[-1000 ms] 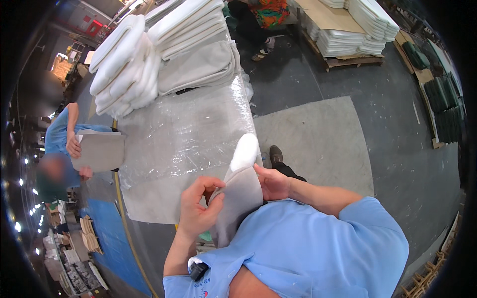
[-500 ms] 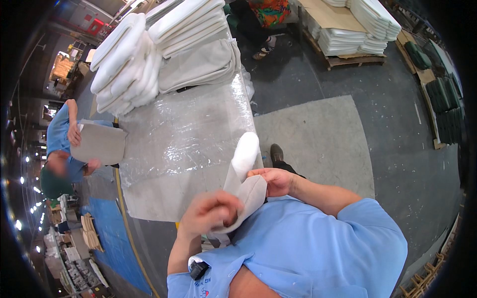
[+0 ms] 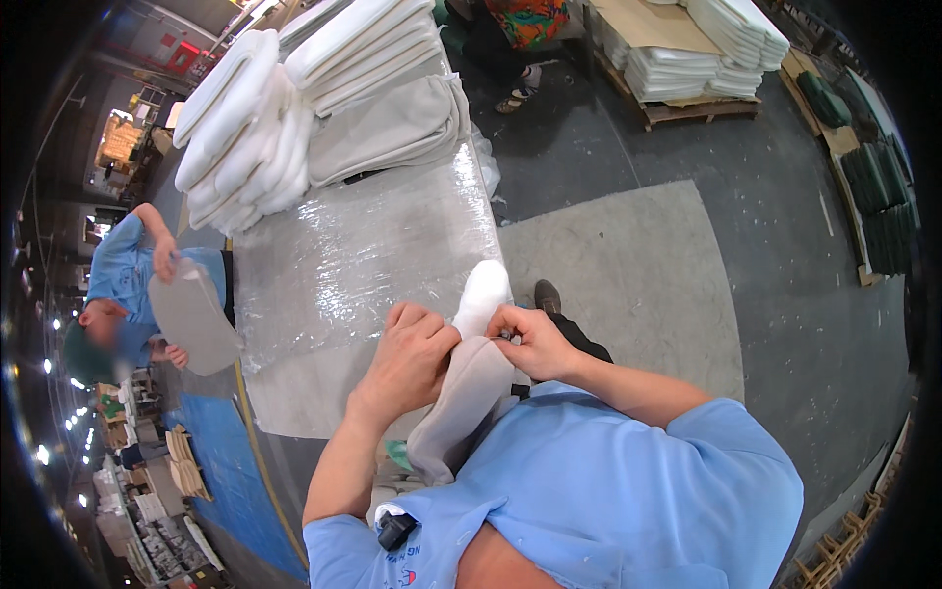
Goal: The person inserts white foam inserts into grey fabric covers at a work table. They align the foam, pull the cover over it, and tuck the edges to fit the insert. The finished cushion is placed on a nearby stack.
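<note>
A light grey cushion cover stands upright against my body at the table's near edge. White padding pokes out of its upper end, while the rest of the padding is hidden inside. My left hand is closed on the cover's rim at its left side, fingertips pinched beside the padding. At the right side of the same rim, my right hand pinches the cover between thumb and fingers.
The table is wrapped in clear film. White padding stacks and folded grey covers lie at its far end. A co-worker at the left holds a grey cushion piece. Pallet stacks stand far right.
My left hand has risen from the cover's lower part to its rim. Less padding shows above the cover. My right hand has moved slightly up. The co-worker's grey piece has turned and dropped lower.
</note>
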Motion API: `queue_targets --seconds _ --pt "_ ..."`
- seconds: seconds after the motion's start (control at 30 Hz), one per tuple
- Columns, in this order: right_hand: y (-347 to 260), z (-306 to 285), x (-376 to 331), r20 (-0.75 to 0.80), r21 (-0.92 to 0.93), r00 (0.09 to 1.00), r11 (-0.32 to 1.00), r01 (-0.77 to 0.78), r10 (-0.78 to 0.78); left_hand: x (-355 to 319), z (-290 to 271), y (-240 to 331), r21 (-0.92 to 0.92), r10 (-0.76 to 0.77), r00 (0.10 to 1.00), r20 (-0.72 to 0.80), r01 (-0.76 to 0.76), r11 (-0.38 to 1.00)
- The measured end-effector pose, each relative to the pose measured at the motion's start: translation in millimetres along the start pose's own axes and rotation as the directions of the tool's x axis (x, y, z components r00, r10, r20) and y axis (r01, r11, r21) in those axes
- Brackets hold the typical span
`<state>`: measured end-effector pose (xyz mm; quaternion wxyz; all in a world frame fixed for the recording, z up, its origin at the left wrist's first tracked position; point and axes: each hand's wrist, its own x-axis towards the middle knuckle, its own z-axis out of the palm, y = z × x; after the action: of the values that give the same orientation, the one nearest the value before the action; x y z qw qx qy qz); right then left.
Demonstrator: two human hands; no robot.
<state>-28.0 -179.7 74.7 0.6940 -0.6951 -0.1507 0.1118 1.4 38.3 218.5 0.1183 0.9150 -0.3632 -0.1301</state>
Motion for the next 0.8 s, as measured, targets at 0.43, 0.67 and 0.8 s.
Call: queue_targets --seconds 0.43,0.67,0.8 --pt "-24 -1 9 -0.005 -0.064 0.999 0.997 0.051 -0.051 7 22 -44 -0.679 -0.207 0.959 0.194 0.284 0.677" --pt "-18 -8 1 0.199 0.353 0.965 0.907 -0.231 0.169 27 26 -34 -0.603 -0.368 0.817 0.445 0.577 0.552" --pt "-5 -23 -7 0.484 0.335 0.821 0.803 -0.493 0.303 25 28 -38 -0.597 -0.300 0.834 0.463 0.543 0.591"
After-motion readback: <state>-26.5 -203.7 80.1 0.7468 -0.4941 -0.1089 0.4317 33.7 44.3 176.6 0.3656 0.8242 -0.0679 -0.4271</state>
